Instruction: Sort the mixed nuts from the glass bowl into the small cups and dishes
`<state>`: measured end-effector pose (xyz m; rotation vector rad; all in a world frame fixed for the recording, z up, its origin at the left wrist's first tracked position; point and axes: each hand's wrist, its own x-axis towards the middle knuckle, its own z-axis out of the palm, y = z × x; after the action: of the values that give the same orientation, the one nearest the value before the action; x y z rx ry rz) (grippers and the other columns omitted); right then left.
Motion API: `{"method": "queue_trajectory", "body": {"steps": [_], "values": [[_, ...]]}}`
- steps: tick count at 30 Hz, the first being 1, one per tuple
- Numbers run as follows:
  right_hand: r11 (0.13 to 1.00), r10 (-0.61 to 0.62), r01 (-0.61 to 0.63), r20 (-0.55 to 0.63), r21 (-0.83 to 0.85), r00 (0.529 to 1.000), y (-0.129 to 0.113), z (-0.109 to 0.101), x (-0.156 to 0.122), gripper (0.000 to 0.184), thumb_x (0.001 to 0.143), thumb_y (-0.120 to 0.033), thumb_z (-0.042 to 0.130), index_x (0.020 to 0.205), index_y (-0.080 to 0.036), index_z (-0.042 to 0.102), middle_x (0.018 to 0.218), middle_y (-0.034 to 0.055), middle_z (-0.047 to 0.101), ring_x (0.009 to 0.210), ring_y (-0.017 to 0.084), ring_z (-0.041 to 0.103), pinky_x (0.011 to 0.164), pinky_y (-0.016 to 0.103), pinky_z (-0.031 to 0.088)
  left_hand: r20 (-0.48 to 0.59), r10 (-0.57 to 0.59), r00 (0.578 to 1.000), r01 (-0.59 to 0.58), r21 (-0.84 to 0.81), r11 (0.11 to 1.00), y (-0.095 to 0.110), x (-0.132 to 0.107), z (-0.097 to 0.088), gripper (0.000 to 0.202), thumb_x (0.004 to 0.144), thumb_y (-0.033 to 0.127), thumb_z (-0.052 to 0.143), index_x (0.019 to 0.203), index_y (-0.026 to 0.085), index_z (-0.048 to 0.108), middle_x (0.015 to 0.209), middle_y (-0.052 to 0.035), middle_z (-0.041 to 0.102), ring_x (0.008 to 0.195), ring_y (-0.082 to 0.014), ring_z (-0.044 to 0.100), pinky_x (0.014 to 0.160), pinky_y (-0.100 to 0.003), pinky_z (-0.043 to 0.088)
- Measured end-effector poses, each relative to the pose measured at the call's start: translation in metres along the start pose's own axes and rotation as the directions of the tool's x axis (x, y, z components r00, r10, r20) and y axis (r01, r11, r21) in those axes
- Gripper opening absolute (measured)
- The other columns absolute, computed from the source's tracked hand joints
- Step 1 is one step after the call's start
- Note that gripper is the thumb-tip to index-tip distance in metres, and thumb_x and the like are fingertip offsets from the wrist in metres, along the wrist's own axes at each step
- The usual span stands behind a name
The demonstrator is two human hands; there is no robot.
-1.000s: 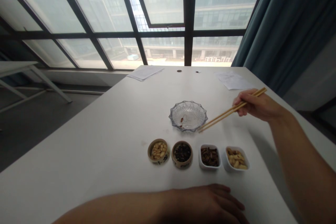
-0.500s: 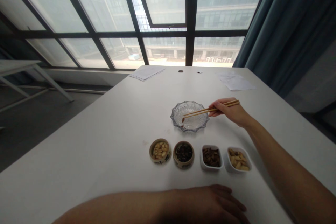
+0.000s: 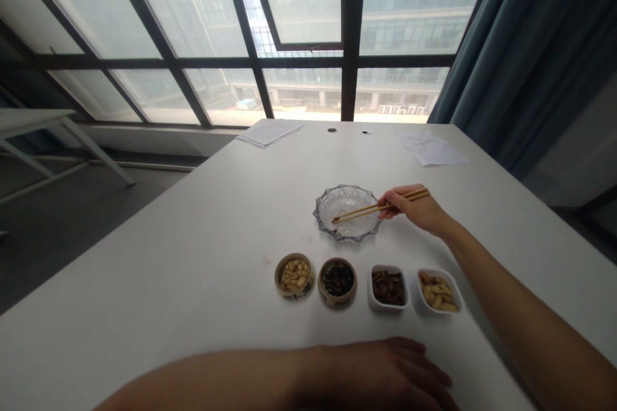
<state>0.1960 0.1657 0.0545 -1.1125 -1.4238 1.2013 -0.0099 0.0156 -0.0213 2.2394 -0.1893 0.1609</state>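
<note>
Chopsticks [image 3: 371,209] that pointed at the outside of the bowl's right edge a second ago now reach across the bowl [image 3: 348,188], and over the last half second their tips have dropped a little lower toward its near-left floor. With them the right hand [image 3: 415,212] has come in from well off to the right and now sits just beside the bowl's right rim. Its fingers are folded around the upper ends of the sticks, thumb on top, holding the pair almost parallel. The tips lie close together at a small brown bit [image 3: 334,228] on the glass. Whether they pinch it or only touch it is too small to tell. To judge from this, the work has gone from approach to contact inside the bowl, which otherwise looks nearly bare.

Nothing has shifted at the near edge. The left hand [image 3: 385,376] lies palm down on the table [image 3: 193,257] as before, fingers stretched out and loosely together, holding nothing.

Between the two hands stands a row of four small dishes, none touched. The brown cup [image 3: 294,296] holds peanuts, and the second cup [image 3: 337,304] holds dark seeds. A white dish [image 3: 388,309] carries striped brown seeds, and the last dish [image 3: 426,310] pale nuts.

Papers [image 3: 270,133] lie at the far end of the table below the window, and a curtain [image 3: 530,45] hangs to the right.
</note>
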Motion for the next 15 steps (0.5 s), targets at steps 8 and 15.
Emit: {"method": "queue_trajectory", "body": {"steps": [8, 15], "values": [[0.997, -0.031, 0.036, -0.079, 0.070, 0.996, 0.001, -0.001, 0.000, 0.052, 0.073, -0.065, 0.087, 0.076, -0.013, 0.081, 0.069, 0.0140, 0.079, 0.061, 0.026, 0.079, 0.058, 0.029, 0.068, 0.026, -0.027, 0.999, 0.027, -0.012, 1.000, 0.000, 0.001, 0.000, 0.032, 0.104, 0.024, 0.043, 0.125, 0.012, 0.063, 0.153, -0.0131, 0.058, 0.156, -0.0230, 0.038, 0.134, -0.038, 0.012], [0.985, -0.021, 0.019, 0.007, 0.169, 1.000, -0.024, -0.045, -0.008, 0.049, 0.075, -0.062, 0.087, 0.077, -0.014, 0.082, 0.065, 0.0117, 0.077, 0.057, 0.020, 0.077, 0.052, 0.020, 0.062, 0.028, -0.029, 0.999, 0.028, 0.008, 1.000, 0.000, 0.000, 0.001, 0.033, 0.104, 0.025, 0.043, 0.126, 0.011, 0.063, 0.153, -0.0123, 0.058, 0.155, -0.0225, 0.038, 0.133, -0.036, 0.010]]}}
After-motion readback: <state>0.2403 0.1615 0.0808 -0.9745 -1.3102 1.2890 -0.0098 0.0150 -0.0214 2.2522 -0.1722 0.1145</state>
